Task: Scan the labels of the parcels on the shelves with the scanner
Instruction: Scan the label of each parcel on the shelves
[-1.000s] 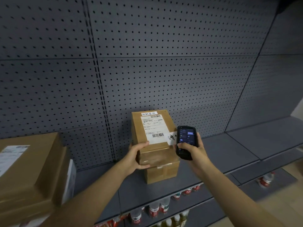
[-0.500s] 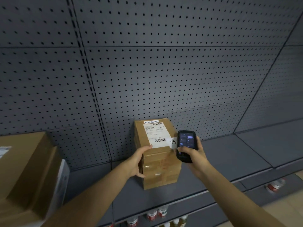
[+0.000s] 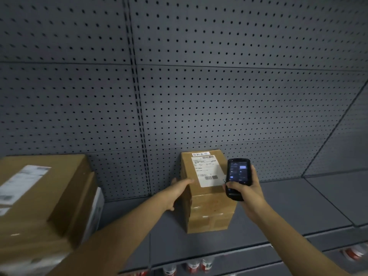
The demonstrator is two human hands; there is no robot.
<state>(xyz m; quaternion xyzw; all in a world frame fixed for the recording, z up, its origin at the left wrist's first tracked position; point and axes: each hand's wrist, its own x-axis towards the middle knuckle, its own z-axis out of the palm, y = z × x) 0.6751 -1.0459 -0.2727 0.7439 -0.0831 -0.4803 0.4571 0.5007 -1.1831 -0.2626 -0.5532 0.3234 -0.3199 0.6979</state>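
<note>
Small brown box (image 3: 207, 196) upright on gray shelf (image 3: 288, 212), back near pegboard wall (image 3: 199, 96), white label (image 3: 209, 171) on front face, tilted up toward viewer. Left hand (image 3: 177, 193) clamped on box's left side, thumb over front edge, rest of fingers behind, out of sight. Prob. there to steady box & keep label angled at reader so barcode stays flat. Right hand (image 3: 247, 188) wrapped shut round black scanner (image 3: 238, 178), screen lit & facing up, thumb low on front, near keys. Scanner just beside label's right edge, overlapping it in view; touching or not, can't tell. Top end aimed past label toward wall, so looks more like reading screen than firing beam, a guess only. Barcode low on label, unobstructed. Bigger boxes (image 3: 39, 206) stacked at left w/ own label on top, blurred; likely next in line. Bottles (image 3: 193, 265) on lower shelf, not part of job.
</note>
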